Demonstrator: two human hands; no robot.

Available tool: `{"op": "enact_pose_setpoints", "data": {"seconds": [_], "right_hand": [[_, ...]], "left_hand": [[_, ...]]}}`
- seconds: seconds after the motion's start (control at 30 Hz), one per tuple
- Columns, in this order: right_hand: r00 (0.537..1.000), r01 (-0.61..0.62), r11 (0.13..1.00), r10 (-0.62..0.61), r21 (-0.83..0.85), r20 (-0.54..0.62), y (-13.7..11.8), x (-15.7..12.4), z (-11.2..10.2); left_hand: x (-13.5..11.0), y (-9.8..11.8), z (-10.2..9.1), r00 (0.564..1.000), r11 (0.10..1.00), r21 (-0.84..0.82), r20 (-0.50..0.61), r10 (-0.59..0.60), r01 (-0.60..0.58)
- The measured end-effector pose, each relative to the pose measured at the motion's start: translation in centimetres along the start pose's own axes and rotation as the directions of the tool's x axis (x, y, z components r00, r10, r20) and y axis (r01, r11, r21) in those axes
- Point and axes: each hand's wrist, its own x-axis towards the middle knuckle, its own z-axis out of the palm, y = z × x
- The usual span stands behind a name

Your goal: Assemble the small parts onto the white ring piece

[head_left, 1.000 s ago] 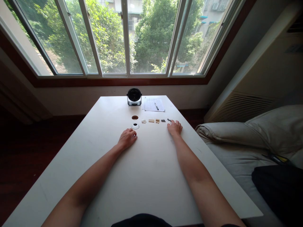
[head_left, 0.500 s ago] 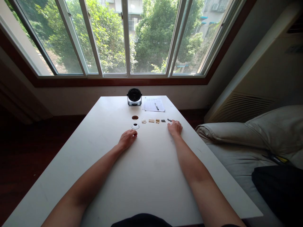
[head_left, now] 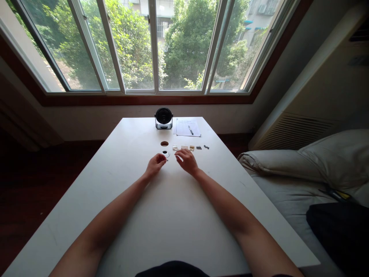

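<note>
My left hand [head_left: 156, 164] is closed in a pinch just in front of a round white ring [head_left: 168, 155]. A tiny piece shows at its fingertips, too small to name. Close by on the right, my right hand [head_left: 188, 161] has its thumb and fingers drawn together, pointing left; what they hold, if anything, is too small to make out. Behind the right hand runs a row of small parts: white pieces [head_left: 175, 146], copper-coloured pieces [head_left: 184, 147], gold pieces [head_left: 191, 147], grey pieces [head_left: 198, 147] and dark screw-like pieces [head_left: 206, 147].
A round hole [head_left: 164, 144] is in the white table [head_left: 173, 215] behind the ring. Farther back stand a small black fan [head_left: 163, 116] and papers [head_left: 183, 127] with a pen [head_left: 190, 130] on top. A sofa [head_left: 288, 169] adjoins the right side, below a window.
My right hand has moved left from the dark pieces at the row's end to beside my left hand. My left hand has turned slightly, and a tiny piece now shows at its fingertips.
</note>
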Motion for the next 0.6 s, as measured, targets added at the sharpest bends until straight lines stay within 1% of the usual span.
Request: {"op": "enact_pose_setpoints", "data": {"seconds": [0.07, 0.13, 0.37, 0.5, 0.6], "right_hand": [[0.995, 0.086, 0.995, -0.088, 0.05, 0.042, -1.5, 0.0, 0.6], [0.991, 0.119, 0.991, -0.123, 0.064, 0.061, -2.4, 0.1, 0.8], [0.987, 0.14, 0.987, -0.145, 0.072, 0.068, -2.8, 0.0, 0.8], [0.984, 0.16, 0.984, -0.165, 0.073, 0.068, -3.1, -0.1, 0.9], [0.985, 0.157, 0.984, -0.162, 0.079, 0.059, -3.2, -0.1, 0.8]], "left_hand": [[0.0, 0.1, 0.1, 1.0, 0.999, -0.042, -0.008, 0.008, -0.008], [-0.1, 0.1, 0.2, 1.0, 0.997, -0.076, -0.013, 0.01, -0.011], [-0.2, 0.3, 0.4, 1.0, 0.993, -0.113, 0.002, -0.026, 0.026], [-0.2, 0.4, 0.4, 0.999, 0.991, -0.132, 0.026, -0.025, 0.028], [-0.2, 0.3, 0.4, 0.999, 0.987, -0.157, 0.021, -0.028, 0.031]]}}
